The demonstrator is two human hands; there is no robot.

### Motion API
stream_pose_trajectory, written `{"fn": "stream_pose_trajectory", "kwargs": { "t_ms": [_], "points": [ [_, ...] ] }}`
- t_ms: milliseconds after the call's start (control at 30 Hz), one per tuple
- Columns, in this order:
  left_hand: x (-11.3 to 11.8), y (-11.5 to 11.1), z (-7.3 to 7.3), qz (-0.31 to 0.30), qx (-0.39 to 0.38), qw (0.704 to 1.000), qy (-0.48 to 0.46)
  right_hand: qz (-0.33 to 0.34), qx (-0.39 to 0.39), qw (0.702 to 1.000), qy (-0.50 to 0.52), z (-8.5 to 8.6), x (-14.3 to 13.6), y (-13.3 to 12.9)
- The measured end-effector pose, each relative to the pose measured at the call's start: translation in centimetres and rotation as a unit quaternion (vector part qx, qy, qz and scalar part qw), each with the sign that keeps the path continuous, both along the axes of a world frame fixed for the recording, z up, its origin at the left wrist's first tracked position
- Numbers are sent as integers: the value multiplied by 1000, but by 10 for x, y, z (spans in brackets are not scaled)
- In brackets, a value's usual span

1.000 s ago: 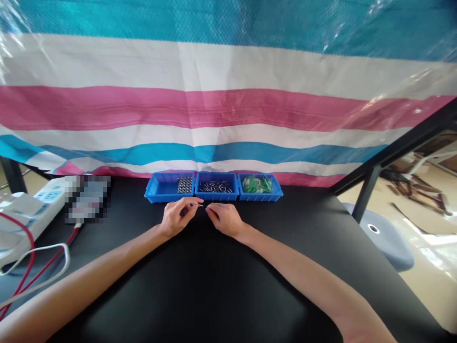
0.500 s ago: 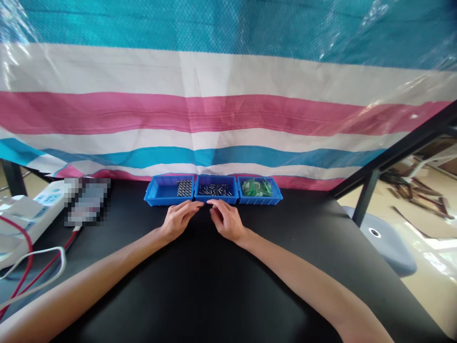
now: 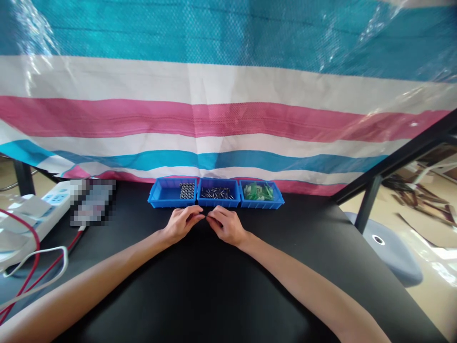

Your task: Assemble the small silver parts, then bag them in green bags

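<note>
Just in front of the middle blue bin (image 3: 218, 203), my left hand (image 3: 181, 224) and my right hand (image 3: 227, 226) face each other with fingertips almost meeting. Each pinches with thumb and forefinger. A tiny dark bit shows between the fingertips, too small to name. Loose dark metal screws (image 3: 216, 193) fill the middle bin. In the left blue bin (image 3: 167, 204), silvery nuts (image 3: 187, 190) stand in tidy rows at the right end. Green-and-clear plastic bags (image 3: 259, 192) lie in the right blue bin (image 3: 263, 205).
On the black table (image 3: 200, 295), a white power strip (image 3: 46, 207) with red and white cables (image 3: 64, 259) and a blurred-out device (image 3: 93, 202) lie at left. A striped plastic sheet (image 3: 228, 119) hangs behind the bins. At right are a black frame bar (image 3: 369, 205) and a grey stool (image 3: 389, 247).
Both hands have drawn slightly back from the bins, and the fingers of both have curled into a tighter pinch. The whole view has shifted a little.
</note>
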State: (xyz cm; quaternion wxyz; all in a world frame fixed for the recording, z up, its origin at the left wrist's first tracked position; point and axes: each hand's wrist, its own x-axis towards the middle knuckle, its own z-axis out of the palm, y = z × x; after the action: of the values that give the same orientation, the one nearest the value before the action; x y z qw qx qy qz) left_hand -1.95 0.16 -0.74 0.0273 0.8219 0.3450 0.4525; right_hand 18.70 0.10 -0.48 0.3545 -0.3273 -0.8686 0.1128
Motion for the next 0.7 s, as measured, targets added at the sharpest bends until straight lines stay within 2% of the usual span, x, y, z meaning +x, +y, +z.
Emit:
{"fn": "stream_pose_trajectory", "kwargs": {
  "t_ms": [67,200,400,700],
  "points": [
    [-1,0,1,20,-17,999,-21,6,9,1000,1,0,0,0],
    [-1,0,8,38,-49,998,-17,-24,16,998,58,0,0,0],
    [1,-1,12,-16,-9,1000,-24,-12,34,998,56,-2,0,0],
    [0,0,10,-12,11,999,-28,-16,53,998,24,-8,-2,3]
  ]
}}
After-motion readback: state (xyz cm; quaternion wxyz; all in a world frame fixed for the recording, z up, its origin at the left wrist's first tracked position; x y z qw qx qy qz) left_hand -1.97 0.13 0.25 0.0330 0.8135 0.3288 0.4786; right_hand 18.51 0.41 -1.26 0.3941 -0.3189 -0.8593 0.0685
